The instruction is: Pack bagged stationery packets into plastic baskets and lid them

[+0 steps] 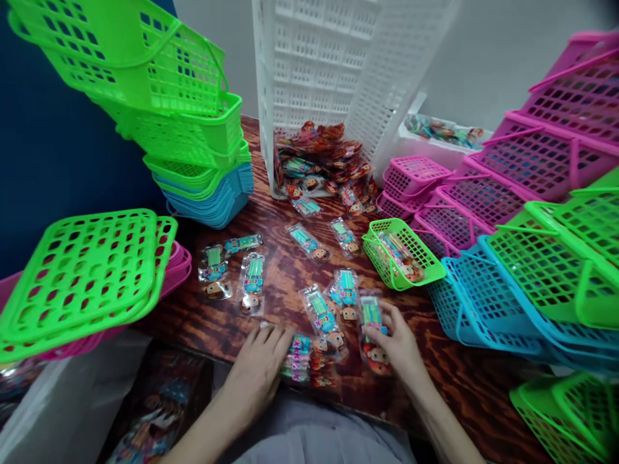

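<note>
My right hand (pixel 399 341) pinches a clear plastic packet (pixel 371 312), with turquoise-green sticks and a small cartoon head inside, just above or against the table. My left hand (pixel 264 354) is curled over the left end of a row of overlapping packets (pixel 300 361) at the table's near edge; its thumb is hidden. Between the hands and beyond them lie two similar packets, one with green sticks (pixel 320 312) and one with a blue body (pixel 345 288). More packets, such as one at the left (pixel 253 277), are spread flat on the wood.
A white crate (pixel 322 71) lies tipped, packets spilling from its mouth. A small green basket (pixel 403 254) holds packets. Stacked baskets flank both sides, green (pixel 184 122) at left and pink (pixel 507 161) at right. Green lattice lids (pixel 87 270) overhang the left edge of the brown table (pixel 217 338).
</note>
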`<state>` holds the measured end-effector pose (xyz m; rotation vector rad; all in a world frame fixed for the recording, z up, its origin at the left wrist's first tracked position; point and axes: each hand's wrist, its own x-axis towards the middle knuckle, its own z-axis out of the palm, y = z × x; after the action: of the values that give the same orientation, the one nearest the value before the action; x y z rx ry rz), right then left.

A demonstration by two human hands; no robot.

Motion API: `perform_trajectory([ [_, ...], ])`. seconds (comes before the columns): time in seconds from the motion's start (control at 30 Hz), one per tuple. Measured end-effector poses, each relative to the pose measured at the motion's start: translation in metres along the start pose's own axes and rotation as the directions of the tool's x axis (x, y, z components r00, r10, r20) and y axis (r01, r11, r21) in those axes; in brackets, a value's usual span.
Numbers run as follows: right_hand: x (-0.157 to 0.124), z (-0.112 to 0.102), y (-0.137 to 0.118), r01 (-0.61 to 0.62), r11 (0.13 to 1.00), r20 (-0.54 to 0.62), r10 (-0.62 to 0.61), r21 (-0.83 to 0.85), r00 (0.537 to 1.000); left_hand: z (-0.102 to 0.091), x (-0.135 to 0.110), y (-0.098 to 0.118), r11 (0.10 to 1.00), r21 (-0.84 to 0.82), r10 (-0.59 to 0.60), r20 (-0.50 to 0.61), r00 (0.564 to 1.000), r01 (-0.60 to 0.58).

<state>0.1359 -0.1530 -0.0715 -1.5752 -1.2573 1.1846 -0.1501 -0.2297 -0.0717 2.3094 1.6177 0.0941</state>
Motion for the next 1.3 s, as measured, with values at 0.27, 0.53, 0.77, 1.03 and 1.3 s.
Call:
perform_trajectory([
  [0.27,0.015,0.037,-0.02,-0.115,0.965,0.13,0.086,0.234,0.988,0.001,0.001,-0.002,1.0,-0.023,0.006,0.024,1.0,-0.005],
  [0.53,-0.002,0.083,-0.023,0.361,0.626,0.221,-0.293,-0.691,0.93,0.005,0.002,-0.004,0.999,-0.008,0.035,0.01,0.999,-0.035],
  [0.77,0.003,0.065,-0.022,0.312,0.806,0.364,-0.129,-0.504,0.922,0.006,-0.001,-0.006,0.999,-0.028,0.022,0.037,0.999,-0.021],
  [1.03,0.045,0.028,-0.009,0.116,0.888,-0.022,-0.141,-0.446,0.99,0.012,-0.004,-0.009,0.997,-0.076,0.031,-0.038,0.999,-0.034],
  [1.3,0.042,0.061,-0.025,0.322,0.514,0.179,-0.309,-0.795,0.934,0.015,-0.005,-0.007,0.998,-0.053,0.02,-0.055,0.998,-0.022],
])
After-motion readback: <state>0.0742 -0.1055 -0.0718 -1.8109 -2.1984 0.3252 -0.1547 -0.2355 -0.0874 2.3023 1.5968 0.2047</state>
